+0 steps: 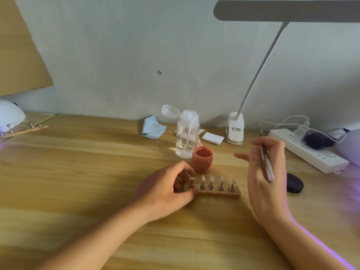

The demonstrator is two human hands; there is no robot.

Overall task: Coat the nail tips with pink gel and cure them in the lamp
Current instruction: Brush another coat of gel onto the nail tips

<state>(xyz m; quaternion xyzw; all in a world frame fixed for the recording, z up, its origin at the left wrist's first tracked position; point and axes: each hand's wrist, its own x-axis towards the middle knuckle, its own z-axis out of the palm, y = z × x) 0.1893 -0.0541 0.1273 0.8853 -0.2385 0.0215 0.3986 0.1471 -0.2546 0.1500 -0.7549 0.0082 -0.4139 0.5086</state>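
Left hand [169, 188], nearest: fingers curled round the left end of the wooden strip [220, 193], thumb on its near edge. The strip lay flat on the desk [78, 172]. It carried five nail tips [211, 179] on small metal stands, all pale, with no pink visible on them.

Right hand [266, 172]: raised just right of the strip, palm turned inward. It held a slim brush [268, 168] slanted across the fingers; the bristle end could not be made out.

Black lid [295, 183]: flat on the desk, right of that hand.

Pink gel jar [202, 159]: open, upright, just behind the strip. Touching or just behind it stood a clear pump bottle [187, 137], flip cap open, some liquid in the bottom.

Further back: a crumpled blue cloth [153, 127], white pads [212, 138], and the clip base of a desk lamp [235, 129]. The base bore a label in dark and red print, too blurred to read. A white power strip [307, 151] lay at right, one adapter plugged in, its label illegible.

Far left: a white domed curing lamp [10, 115], violet glow at its mouth. A second strip [25, 130] of stands lay before it.
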